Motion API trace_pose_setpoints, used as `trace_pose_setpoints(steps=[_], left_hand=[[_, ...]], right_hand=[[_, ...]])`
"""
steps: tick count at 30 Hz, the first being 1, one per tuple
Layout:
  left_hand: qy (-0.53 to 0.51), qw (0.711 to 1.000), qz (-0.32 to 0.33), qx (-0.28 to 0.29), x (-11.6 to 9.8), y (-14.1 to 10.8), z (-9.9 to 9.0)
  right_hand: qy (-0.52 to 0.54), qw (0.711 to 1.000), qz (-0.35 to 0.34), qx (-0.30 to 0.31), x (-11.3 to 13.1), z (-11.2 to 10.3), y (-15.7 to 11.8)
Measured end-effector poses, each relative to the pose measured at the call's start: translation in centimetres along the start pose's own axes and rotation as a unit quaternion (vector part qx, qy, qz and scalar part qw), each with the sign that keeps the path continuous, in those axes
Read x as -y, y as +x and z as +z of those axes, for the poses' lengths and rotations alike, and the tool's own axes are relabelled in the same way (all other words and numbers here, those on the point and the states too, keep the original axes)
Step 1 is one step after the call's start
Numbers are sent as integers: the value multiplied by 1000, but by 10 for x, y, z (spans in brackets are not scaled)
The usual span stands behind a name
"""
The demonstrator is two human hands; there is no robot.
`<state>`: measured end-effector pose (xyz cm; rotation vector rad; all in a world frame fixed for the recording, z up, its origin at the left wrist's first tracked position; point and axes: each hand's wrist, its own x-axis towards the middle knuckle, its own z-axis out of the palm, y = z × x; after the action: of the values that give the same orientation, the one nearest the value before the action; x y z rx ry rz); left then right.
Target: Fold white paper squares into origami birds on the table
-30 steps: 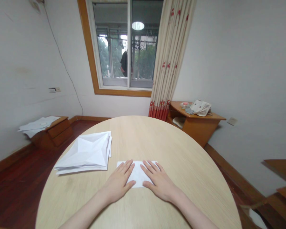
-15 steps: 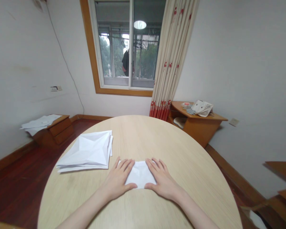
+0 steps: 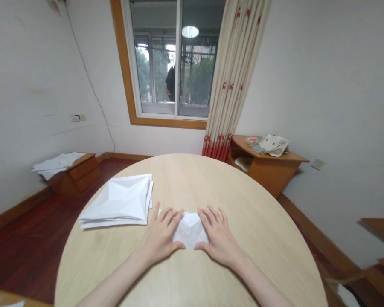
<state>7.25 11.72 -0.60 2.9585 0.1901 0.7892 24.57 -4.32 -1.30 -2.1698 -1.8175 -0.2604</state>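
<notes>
A small folded sheet of white paper (image 3: 190,230) lies on the round table in front of me, with creases across its face. On its left end rests my left hand (image 3: 163,232), fingers spread, index fingertip at the far edge and thumb at the near edge. My right hand (image 3: 219,232) mirrors this on the right end, its fingers also apart and slightly arched. Both palms hide the paper's ends. Left of my hands sits a stack of creased white paper sheets (image 3: 121,198), touched by neither hand.
The round wooden table (image 3: 192,179) has a curved edge. A low drawer cabinet (image 3: 83,172) with papers stands at the left wall. At the back right, a corner desk (image 3: 269,166) holds a cloth bag (image 3: 275,145), beside a curtain (image 3: 233,81).
My fingers have spread wider and lifted slightly at the far edge of the paper. More creases show on its face. The whole view has shifted a little.
</notes>
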Motion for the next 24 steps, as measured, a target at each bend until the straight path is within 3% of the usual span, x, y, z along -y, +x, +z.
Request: trace_pose_setpoints(steps=[9, 24], left_hand=[[-99, 994, -18, -50, 9, -3, -1], [-74, 992, 35, -97, 5, -4, -8]], right_hand=[[-44, 997, 1, -56, -1, -2, 2], [-58, 994, -48, -75, 10, -17, 0]])
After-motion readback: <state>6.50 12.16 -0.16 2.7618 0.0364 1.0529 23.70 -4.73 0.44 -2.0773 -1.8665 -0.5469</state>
